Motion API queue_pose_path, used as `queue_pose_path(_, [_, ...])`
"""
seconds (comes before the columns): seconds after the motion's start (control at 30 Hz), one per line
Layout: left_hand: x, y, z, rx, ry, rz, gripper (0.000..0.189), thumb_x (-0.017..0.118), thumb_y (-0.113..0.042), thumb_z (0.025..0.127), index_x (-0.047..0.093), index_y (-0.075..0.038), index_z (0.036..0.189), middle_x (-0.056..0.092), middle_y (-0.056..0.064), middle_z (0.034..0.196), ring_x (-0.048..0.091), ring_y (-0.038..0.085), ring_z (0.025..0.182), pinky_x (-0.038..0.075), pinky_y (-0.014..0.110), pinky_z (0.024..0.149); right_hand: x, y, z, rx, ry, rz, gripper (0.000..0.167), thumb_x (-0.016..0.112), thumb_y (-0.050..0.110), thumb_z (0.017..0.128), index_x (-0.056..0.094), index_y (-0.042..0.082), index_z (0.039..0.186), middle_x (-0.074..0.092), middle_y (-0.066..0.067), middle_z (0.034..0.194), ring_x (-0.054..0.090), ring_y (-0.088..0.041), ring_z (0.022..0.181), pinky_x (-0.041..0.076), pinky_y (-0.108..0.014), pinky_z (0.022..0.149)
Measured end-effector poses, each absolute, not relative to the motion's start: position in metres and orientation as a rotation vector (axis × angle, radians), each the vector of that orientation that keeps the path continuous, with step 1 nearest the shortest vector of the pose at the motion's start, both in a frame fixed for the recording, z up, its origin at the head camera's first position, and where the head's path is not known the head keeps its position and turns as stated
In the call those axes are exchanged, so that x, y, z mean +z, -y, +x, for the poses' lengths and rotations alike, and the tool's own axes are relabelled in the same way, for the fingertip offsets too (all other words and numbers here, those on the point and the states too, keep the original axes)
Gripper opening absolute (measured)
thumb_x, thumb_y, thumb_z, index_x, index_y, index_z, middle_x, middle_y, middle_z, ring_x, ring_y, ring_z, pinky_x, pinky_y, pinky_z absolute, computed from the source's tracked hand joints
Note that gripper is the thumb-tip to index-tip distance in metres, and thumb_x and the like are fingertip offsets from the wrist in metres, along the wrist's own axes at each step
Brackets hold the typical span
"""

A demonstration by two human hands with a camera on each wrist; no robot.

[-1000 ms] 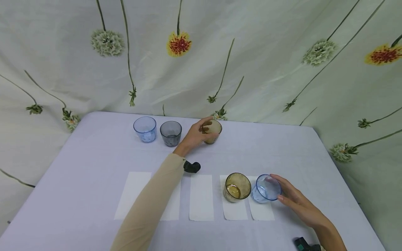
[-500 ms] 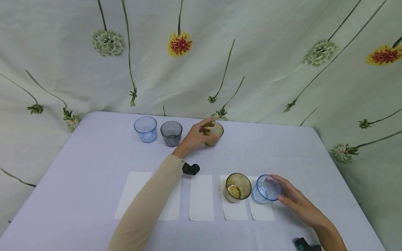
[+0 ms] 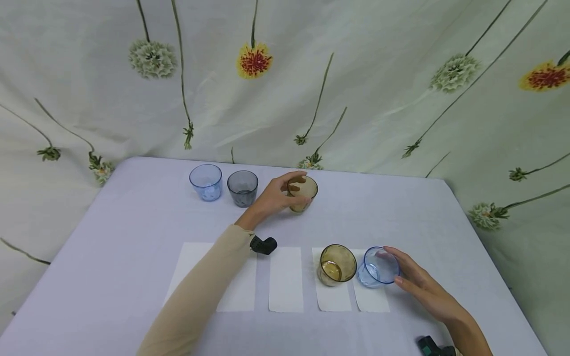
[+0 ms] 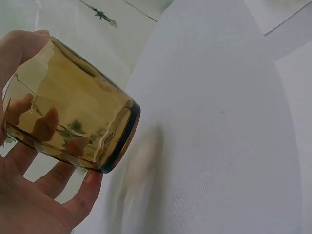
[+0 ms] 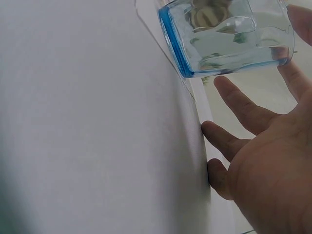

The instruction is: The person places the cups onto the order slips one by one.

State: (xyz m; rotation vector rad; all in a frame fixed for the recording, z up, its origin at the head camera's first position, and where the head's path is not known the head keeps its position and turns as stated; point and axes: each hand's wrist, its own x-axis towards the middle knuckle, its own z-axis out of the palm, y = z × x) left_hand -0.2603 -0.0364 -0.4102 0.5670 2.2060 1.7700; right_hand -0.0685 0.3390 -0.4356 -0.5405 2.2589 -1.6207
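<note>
My left hand (image 3: 275, 197) grips an amber glass tumbler (image 4: 80, 100) by its side, thumb on one side and fingers on the other. In the left wrist view its base and a blurred shadow on the cloth lie apart. My right hand (image 3: 428, 289) holds a light blue tumbler (image 3: 377, 271) near the rim between thumb and index finger; the other fingers spread below it in the right wrist view. That blue tumbler stands upright on the rightmost white paper strip (image 3: 373, 302). Directly left of it, a second amber tumbler (image 3: 335, 269) stands on another strip.
At the table's back left stand a blue tumbler (image 3: 207, 184) and a grey tumbler (image 3: 242, 190). A middle paper strip (image 3: 286, 282) lies flat, with more strips to its left partly under my left sleeve (image 3: 200, 284). A flower-printed cloth (image 3: 378, 99) hangs behind the table (image 3: 392, 207).
My left hand has brought the held amber tumbler slightly toward me, and its forearm has drawn back. The right hand and the tumblers on the strips have stayed put.
</note>
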Motion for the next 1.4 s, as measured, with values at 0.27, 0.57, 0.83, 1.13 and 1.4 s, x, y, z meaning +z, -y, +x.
queue_pose_path(0.27, [-0.399,0.042,-0.244,1.783,-2.147,0.635,0.064,0.079,-0.022,0.088,0.051,-0.029,0.145,0.056,0.002,0.141,0.054,0.029,0.128,0.051,0.041,0.097,-0.435,-0.339,-0.071,-1.576,-2.292,-0.487,0.059,0.043,0.002,0.105,0.023,0.015,0.159,0.035,0.002,0.158,0.02,0.02,0.14,0.02,-0.002,0.102])
queue_pose_path(0.57, [-0.383,0.051,-0.221,1.776,-2.122,0.735,0.063,0.079,-0.018,0.088,0.052,-0.027,0.144,0.056,0.003,0.14,0.055,0.026,0.126,0.05,0.041,0.098,-0.432,-0.337,-0.068,-1.577,-2.29,-0.481,0.058,0.043,0.004,0.105,0.023,0.015,0.159,0.037,0.013,0.154,0.02,0.021,0.138,0.021,-0.001,0.099])
queue_pose_path(0.83, [-0.374,0.058,-0.198,1.75,-2.149,0.816,0.063,0.079,-0.02,0.087,0.053,-0.03,0.143,0.059,-0.002,0.138,0.058,0.021,0.123,0.048,0.046,0.098,-0.433,-0.338,-0.069,-1.609,-2.254,-0.524,0.059,0.041,0.0,0.105,0.021,0.013,0.159,0.036,0.008,0.157,0.02,0.018,0.141,0.021,-0.001,0.102])
queue_pose_path(1.13, [-0.369,0.066,-0.177,1.723,-2.163,0.846,0.064,0.082,-0.022,0.084,0.055,-0.033,0.14,0.06,-0.006,0.136,0.059,0.019,0.121,0.049,0.049,0.1,-0.432,-0.337,-0.068,-1.583,-2.268,-0.474,0.059,0.042,0.003,0.106,0.022,0.015,0.159,0.036,0.014,0.155,0.018,0.021,0.139,0.019,0.0,0.1])
queue_pose_path(1.4, [-0.367,0.076,-0.159,1.701,-2.149,0.802,0.064,0.084,-0.022,0.082,0.056,-0.032,0.139,0.06,-0.005,0.136,0.059,0.021,0.121,0.048,0.049,0.101,-0.433,-0.337,-0.068,-1.575,-2.278,-0.473,0.059,0.042,0.004,0.105,0.022,0.015,0.159,0.034,0.013,0.156,0.017,0.021,0.138,0.019,0.0,0.1])
